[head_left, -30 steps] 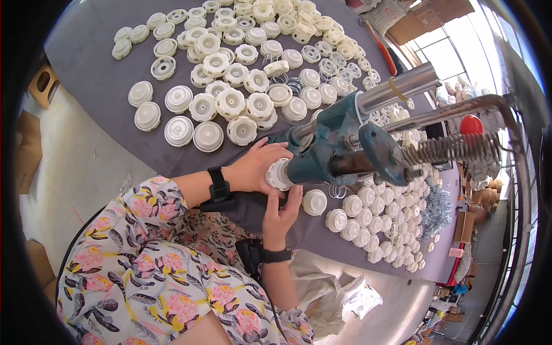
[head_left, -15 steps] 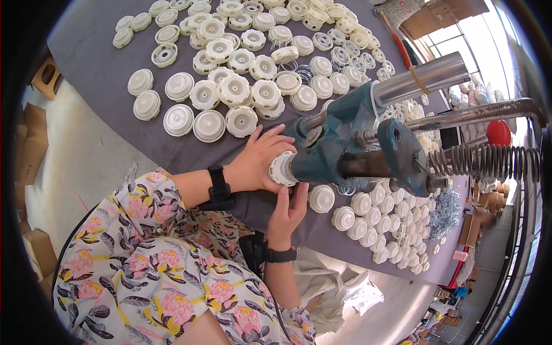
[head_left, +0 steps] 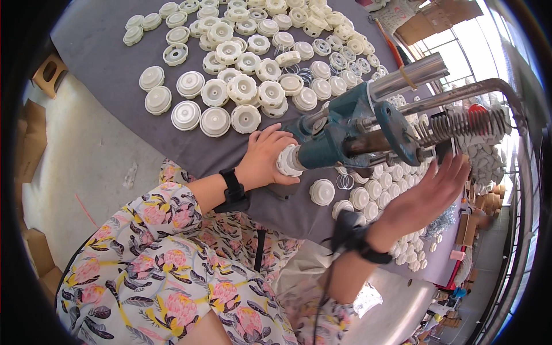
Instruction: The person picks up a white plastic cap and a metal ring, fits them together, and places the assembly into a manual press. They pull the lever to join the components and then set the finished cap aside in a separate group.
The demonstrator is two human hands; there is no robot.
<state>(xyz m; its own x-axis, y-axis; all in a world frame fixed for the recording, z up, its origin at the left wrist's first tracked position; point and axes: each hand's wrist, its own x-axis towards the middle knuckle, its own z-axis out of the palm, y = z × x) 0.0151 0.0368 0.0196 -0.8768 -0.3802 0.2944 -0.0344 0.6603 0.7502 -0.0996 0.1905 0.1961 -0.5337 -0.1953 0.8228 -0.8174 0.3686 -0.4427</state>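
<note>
My left hand (head_left: 265, 156) curls around a white ribbed plastic cap (head_left: 288, 161), holding it at the lower end of the green hand press (head_left: 330, 144). The press's ram end meets the cap's upper face. My right hand (head_left: 422, 198) is raised to the right of the press, near its steel shaft and coil spring (head_left: 460, 127). Its fingers stretch out with nothing seen in them, slightly blurred. A red ball knob (head_left: 477, 111) shows behind the spring, beyond the right fingertips.
White caps and rings (head_left: 241, 89) cover the far left of the grey tablecloth (head_left: 103, 57). More round white parts (head_left: 374, 190) lie right of the press, one cap (head_left: 322, 192) nearest me. A bent steel bar (head_left: 460, 92) juts right from the press. Cardboard boxes (head_left: 34, 144) stand at left.
My right hand has left the cap and moved up and right toward the press's spring end. My left hand stays around the cap. The view has shifted slightly.
</note>
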